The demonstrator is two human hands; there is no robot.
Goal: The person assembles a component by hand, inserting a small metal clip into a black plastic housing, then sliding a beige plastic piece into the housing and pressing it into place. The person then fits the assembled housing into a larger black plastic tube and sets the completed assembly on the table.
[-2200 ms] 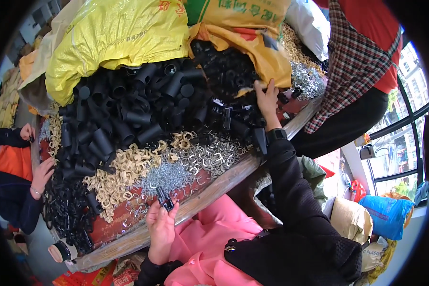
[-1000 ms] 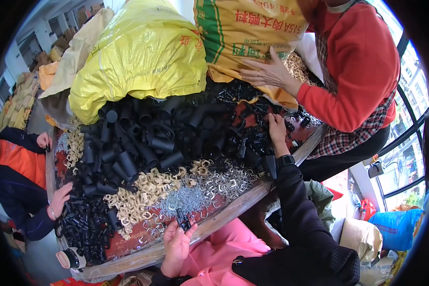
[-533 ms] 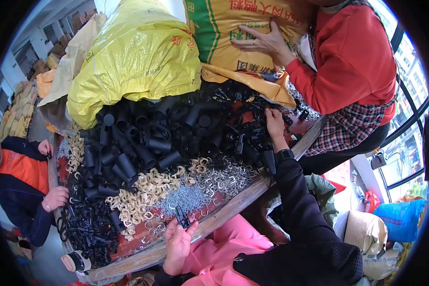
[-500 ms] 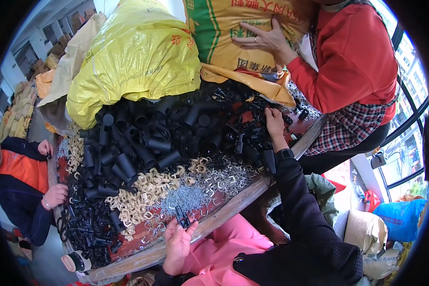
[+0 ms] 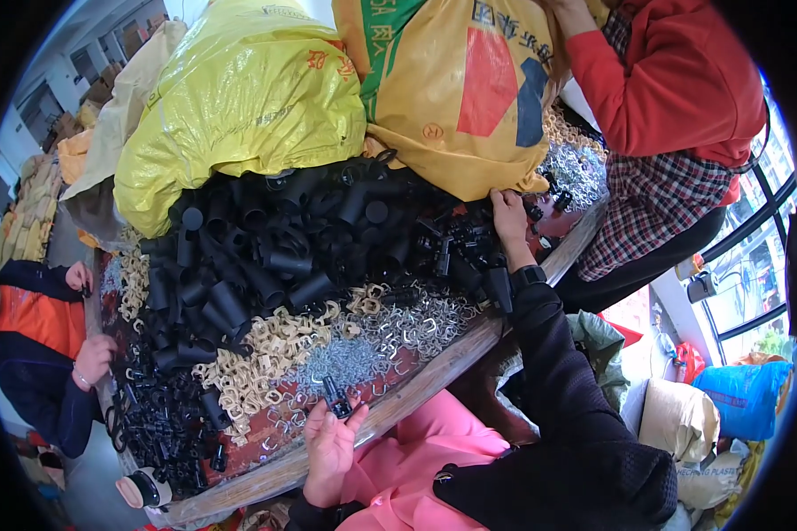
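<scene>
My left hand (image 5: 329, 447) pinches a small black plastic clip-like fitting (image 5: 336, 397) upright, above the near wooden edge of the table. My right hand (image 5: 509, 226) reaches out to the right, its fingertips at the lower edge of an orange woven sack (image 5: 434, 106) and seeming to grip it. Just left of that hand lies a heap of small black fittings (image 5: 456, 243). Pale gold metal clips (image 5: 266, 354), small silver screws (image 5: 336, 363) and silver U-shaped metal pieces (image 5: 421, 327) lie in piles between my hands.
Black plastic tubes (image 5: 266, 274) fill the middle, below a yellow sack (image 5: 257, 106). A wooden rim (image 5: 407, 389) borders the table. A person in red (image 5: 673, 80) handles the orange sack; another in an orange vest (image 5: 40, 319) sits at left. Filled sacks (image 5: 682, 420) stand at right.
The orange sack has turned and come down over the black fittings, and the red-sleeved person's hand has moved up it. My right hand has shifted slightly to the sack's edge. My left stays nearly still.
</scene>
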